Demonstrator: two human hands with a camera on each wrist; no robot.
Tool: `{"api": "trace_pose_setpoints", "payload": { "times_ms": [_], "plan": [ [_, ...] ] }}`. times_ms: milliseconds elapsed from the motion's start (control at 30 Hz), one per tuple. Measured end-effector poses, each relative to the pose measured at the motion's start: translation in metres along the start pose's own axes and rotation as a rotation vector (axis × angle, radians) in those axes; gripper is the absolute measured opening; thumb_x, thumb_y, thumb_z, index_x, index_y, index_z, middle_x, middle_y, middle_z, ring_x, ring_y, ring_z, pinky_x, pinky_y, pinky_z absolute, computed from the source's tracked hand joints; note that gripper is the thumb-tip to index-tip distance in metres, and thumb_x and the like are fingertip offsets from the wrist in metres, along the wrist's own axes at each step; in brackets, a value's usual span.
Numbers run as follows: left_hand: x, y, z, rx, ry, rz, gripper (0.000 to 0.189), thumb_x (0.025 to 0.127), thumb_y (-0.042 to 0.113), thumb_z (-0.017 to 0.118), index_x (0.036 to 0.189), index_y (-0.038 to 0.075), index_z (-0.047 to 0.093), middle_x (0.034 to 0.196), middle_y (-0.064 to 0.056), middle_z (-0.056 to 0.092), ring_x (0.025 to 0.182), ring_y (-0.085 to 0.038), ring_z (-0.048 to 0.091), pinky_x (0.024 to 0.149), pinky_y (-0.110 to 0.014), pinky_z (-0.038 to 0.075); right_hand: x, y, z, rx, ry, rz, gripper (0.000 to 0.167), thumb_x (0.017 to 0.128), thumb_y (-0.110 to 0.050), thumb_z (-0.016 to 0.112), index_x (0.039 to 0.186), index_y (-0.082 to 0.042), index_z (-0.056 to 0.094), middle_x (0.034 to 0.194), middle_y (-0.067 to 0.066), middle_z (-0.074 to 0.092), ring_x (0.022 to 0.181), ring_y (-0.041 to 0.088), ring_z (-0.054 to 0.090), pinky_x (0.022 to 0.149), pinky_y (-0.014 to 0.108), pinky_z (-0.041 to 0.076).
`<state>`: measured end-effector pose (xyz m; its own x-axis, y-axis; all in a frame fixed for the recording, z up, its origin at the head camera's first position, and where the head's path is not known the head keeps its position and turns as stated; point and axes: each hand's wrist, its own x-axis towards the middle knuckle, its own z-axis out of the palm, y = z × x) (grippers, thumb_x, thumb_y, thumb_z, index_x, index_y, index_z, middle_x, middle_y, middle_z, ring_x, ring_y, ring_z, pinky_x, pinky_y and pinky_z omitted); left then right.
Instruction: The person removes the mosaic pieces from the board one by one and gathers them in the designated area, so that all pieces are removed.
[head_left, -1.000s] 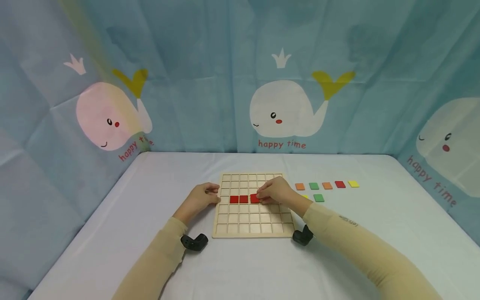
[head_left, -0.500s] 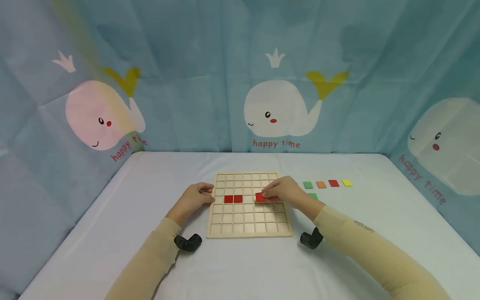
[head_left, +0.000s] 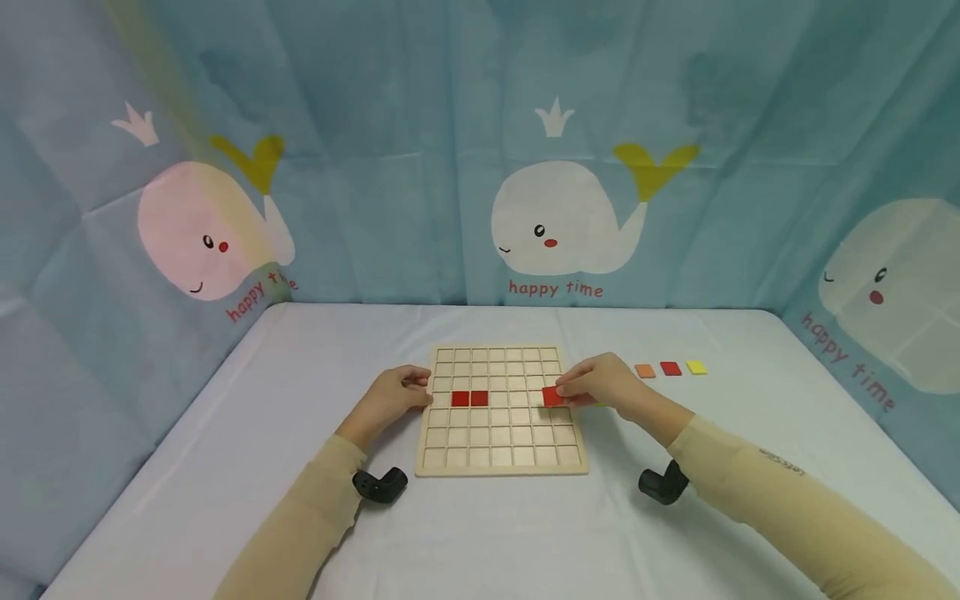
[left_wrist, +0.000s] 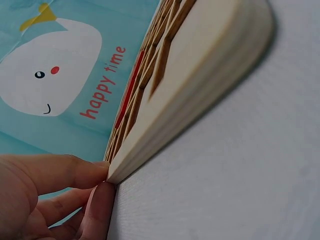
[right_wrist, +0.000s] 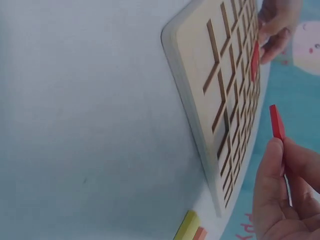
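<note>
In the head view a square wooden grid board [head_left: 501,469] lies on the table, with two red tiles [head_left: 469,398] side by side in its cells. My left hand [head_left: 390,402] is at its left edge; the left wrist view shows fingertips [left_wrist: 97,172] touching the side of the board. Between thumb and fingers my right hand [head_left: 603,385] pinches a third red tile [head_left: 552,397], held above the right part of the board. In the right wrist view this red tile [right_wrist: 276,122] stands out beyond the fingertips, apart from the board.
Right of the board lie an orange tile [head_left: 645,371], a red tile [head_left: 671,368] and a yellow tile [head_left: 697,367]; my right hand hides others, though a sliver of yellow shows beneath it. A blue whale-print curtain [head_left: 375,208] hangs behind the white table [head_left: 300,358].
My right hand has carried the pinched red tile rightward, from beside the two other red tiles to near the board's right edge. The left hand has stayed at the left edge.
</note>
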<state>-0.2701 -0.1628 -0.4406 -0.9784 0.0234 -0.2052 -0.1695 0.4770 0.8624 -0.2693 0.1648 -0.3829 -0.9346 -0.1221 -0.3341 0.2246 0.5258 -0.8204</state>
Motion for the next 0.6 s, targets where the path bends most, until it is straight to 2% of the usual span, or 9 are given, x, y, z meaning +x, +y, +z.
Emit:
{"api": "trace_pose_setpoints", "payload": {
  "times_ms": [167,300,500,600],
  "plan": [
    [0.0,0.0,0.0,-0.012,-0.01,-0.007,0.049,0.087,0.006,0.07,0.134,0.001,0.057,0.122,-0.014,0.06,0.104,-0.022,0.059,0.081,-0.026,0.054,-0.003,0.003,-0.01,0.003,0.003,0.018,0.025,0.087,-0.015,0.076,0.106,0.001,0.075,0.088,0.003,0.076,0.073,0.01,0.071,0.076,0.027,0.06],
    [0.001,0.001,-0.001,-0.017,-0.009,-0.003,0.049,0.087,0.005,0.069,0.134,0.0,0.057,0.122,-0.015,0.06,0.104,-0.022,0.059,0.081,-0.025,0.055,-0.004,0.008,-0.018,0.021,0.005,0.025,0.029,0.087,-0.015,0.076,0.11,0.002,0.073,0.094,0.003,0.076,0.072,0.007,0.07,0.075,0.026,0.06],
    [0.002,0.0,-0.001,-0.021,-0.013,0.001,0.049,0.087,0.004,0.069,0.135,0.0,0.056,0.123,-0.016,0.059,0.105,-0.023,0.059,0.081,-0.026,0.055,-0.008,0.017,-0.031,-0.021,0.019,0.056,0.033,0.088,-0.02,0.075,0.114,0.0,0.073,0.096,0.003,0.076,0.075,0.007,0.067,0.074,0.021,0.057],
    [0.001,-0.001,-0.001,-0.021,-0.014,-0.003,0.05,0.087,0.005,0.069,0.135,0.0,0.056,0.124,-0.016,0.059,0.105,-0.022,0.059,0.082,-0.026,0.055,-0.01,0.021,-0.038,-0.025,0.019,0.055,0.036,0.088,-0.02,0.075,0.117,0.0,0.071,0.102,0.006,0.074,0.077,0.007,0.066,0.075,0.022,0.058]
  ]
}}
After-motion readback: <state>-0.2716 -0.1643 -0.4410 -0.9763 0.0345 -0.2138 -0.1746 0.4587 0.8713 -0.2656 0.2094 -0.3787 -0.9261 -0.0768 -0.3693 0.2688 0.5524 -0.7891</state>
